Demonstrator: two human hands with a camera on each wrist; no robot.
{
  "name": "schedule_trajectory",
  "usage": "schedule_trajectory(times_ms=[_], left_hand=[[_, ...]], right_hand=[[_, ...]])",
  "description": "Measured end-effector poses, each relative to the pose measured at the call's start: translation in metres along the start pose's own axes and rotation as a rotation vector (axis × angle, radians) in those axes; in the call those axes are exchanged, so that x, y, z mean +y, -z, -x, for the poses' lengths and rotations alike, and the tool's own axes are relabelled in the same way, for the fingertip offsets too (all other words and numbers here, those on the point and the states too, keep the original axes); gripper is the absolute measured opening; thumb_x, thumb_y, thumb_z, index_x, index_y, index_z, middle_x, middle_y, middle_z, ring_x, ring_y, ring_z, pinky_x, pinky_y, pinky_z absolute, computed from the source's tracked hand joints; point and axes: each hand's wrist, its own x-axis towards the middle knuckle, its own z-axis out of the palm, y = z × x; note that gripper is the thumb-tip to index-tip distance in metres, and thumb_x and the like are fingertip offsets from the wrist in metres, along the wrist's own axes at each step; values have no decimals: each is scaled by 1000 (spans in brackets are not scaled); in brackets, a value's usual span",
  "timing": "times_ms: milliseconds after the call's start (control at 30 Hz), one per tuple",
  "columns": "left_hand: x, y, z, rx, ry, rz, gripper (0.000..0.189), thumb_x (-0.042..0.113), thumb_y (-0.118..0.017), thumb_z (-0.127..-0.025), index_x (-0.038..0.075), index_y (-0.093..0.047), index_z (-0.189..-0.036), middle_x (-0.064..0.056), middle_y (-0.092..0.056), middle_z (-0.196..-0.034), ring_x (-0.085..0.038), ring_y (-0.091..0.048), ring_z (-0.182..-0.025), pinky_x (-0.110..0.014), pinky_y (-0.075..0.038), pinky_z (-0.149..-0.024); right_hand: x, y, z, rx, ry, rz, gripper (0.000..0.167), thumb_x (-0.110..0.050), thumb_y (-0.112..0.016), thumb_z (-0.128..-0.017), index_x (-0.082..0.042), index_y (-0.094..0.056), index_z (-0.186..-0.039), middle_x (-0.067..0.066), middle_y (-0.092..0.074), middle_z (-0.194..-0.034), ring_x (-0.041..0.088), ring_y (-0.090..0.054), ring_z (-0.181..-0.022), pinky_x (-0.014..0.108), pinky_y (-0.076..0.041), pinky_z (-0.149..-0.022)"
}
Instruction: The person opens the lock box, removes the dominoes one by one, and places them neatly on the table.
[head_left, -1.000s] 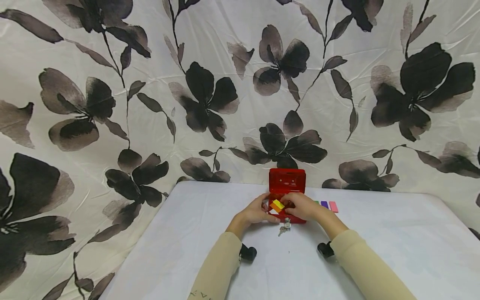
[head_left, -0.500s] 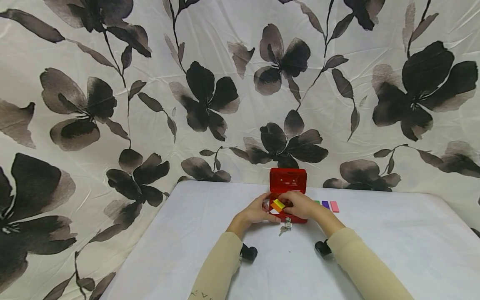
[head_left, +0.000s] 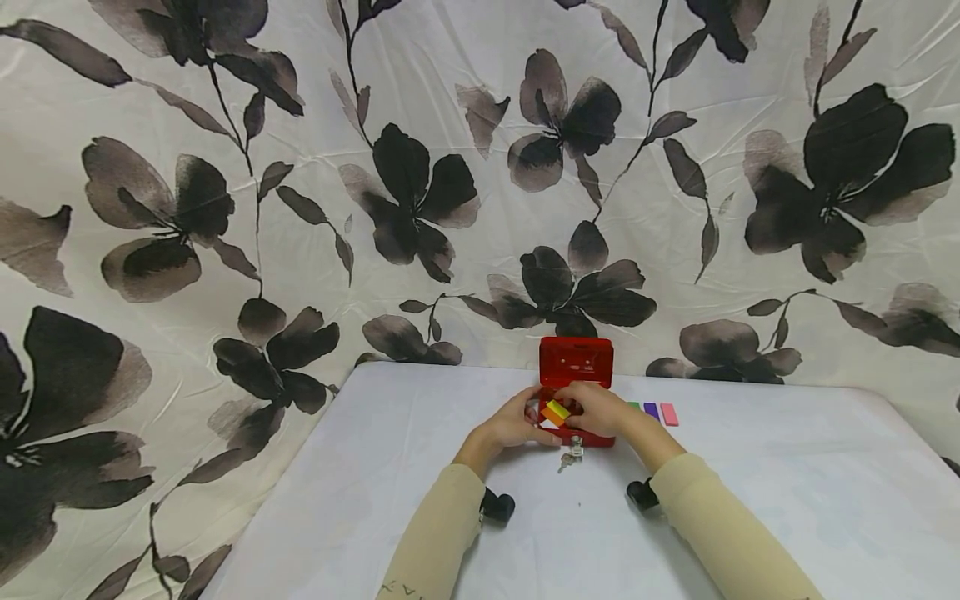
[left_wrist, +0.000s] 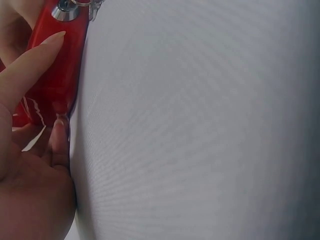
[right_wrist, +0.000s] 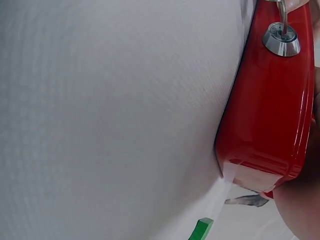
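Observation:
A red metal cash box (head_left: 576,358) stands at the table's back with its lid raised. My left hand (head_left: 510,423) grips its left end: the thumb (left_wrist: 42,55) lies along the front wall and the other fingers reach round the side. Inside show a yellow block (head_left: 558,407), an orange block (head_left: 552,417) and a white piece (head_left: 549,424). My right hand (head_left: 600,408) reaches over the right side into the box, beside the yellow block. Its fingertips are mostly hidden, so whether they pinch something is unclear. A key sits in the front lock (right_wrist: 281,41).
Keys (head_left: 566,460) hang from the lock onto the white table (head_left: 420,417). Right of the box lie a green block (right_wrist: 201,229), a purple block (head_left: 651,410) and a pink block (head_left: 670,414). A flowered cloth (head_left: 420,75) hangs behind the table.
My right wrist and forearm have shifted slightly left, with the hand still in the box. My left hand, the box and the blocks look unchanged.

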Motion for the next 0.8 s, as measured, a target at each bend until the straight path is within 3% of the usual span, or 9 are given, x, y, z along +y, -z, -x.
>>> schedule_trajectory(times_ms=[300,633,800], left_hand=[[1,2,-1,5,-9,-16,92,15,-91,-77,18,-42,-155,-7,-51,-100,-21,-47,-93,-30,-42,-74],[-4,1,-3,-3,-9,-3,94,17,-92,-76,18,-43,-155,-7,-51,-98,-21,-47,-93,-31,-42,-73],[-5,1,-4,-6,-18,-11,95,17,-93,-75,19,-42,-156,-6,-51,-98,-20,-46,-93,-31,-42,-73]], right_hand=[[2,2,-2,-39,-3,26,45,-9,-76,-92,-5,-63,-135,2,-63,-102,20,-57,-98,45,-52,-99],[0,5,0,-103,22,50,42,-10,-74,-93,-7,-65,-134,3,-65,-112,20,-56,-100,45,-52,-98],[-2,6,2,-89,-17,25,41,-11,-76,-92,-6,-65,-131,1,-64,-99,19,-56,-92,42,-53,-94]])
